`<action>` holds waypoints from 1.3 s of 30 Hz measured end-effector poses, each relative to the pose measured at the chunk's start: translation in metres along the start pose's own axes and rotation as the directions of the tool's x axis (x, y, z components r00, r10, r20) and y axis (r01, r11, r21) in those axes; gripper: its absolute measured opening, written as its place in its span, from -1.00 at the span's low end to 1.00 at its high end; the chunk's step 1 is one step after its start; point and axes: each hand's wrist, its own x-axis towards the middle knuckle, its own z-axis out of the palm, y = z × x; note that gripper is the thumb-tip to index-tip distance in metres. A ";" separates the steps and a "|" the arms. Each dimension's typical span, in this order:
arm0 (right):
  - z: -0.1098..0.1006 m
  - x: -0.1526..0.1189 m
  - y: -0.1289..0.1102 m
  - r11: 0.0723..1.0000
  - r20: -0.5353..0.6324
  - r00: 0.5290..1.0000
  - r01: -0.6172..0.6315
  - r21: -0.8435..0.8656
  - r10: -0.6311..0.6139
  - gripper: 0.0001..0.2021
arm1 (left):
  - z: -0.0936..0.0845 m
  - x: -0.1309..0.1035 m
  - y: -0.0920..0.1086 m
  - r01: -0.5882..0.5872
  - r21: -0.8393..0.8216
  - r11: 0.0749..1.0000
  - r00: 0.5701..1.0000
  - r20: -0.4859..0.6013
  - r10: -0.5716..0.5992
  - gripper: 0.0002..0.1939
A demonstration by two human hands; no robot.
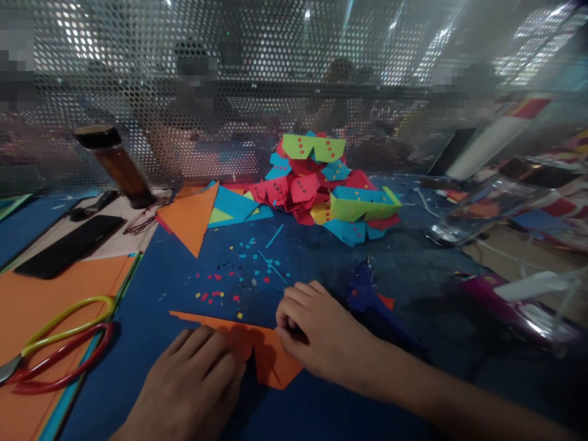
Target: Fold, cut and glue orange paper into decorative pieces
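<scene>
Folded orange paper (278, 355) lies on the blue table (151, 367), its ends under both hands. The left hand (190, 373) has its fingers together and bent over the paper; their tips are hidden, so any pinch cannot be confirmed. The right hand (321, 331) is curled, thumb below the fingers, at the paper's right end; its grip cannot be told either. Brown bottle (122, 171), upper left: dark-capped, amber-brown inside, contents not identifiable. Clear container (482, 205), right: dark lid, blurred, contents uncertain. Beyond the hands lie small paper squares (220, 288) and, farther back, a pile of folded coloured papers (316, 190). A blue glue gun (367, 291) is partly hidden by the right forearm. The scissors (68, 343), on orange sheets (27, 300) near a dark phone (68, 245), are cut off at the left edge. Figures behind the perforated panel (257, 79) are indistinct, partly masked by blurred blocks.
</scene>
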 end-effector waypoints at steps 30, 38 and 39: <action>0.002 -0.001 0.000 0.997 -0.010 0.999 0.043 -0.062 -0.044 -0.87 | 0.000 -0.004 -0.003 0.201 -0.246 0.948 0.979 0.083 -0.186 -0.84; -0.001 -0.004 -0.008 0.957 -0.020 0.960 0.275 -0.096 -0.278 -0.85 | 0.001 -0.005 -0.004 0.219 -0.250 0.943 0.975 0.095 -0.202 -0.82; -0.001 -0.005 -0.009 0.946 -0.003 0.950 0.310 -0.094 -0.312 -0.84 | 0.000 -0.006 -0.003 0.223 -0.247 0.943 0.974 0.103 -0.204 -0.81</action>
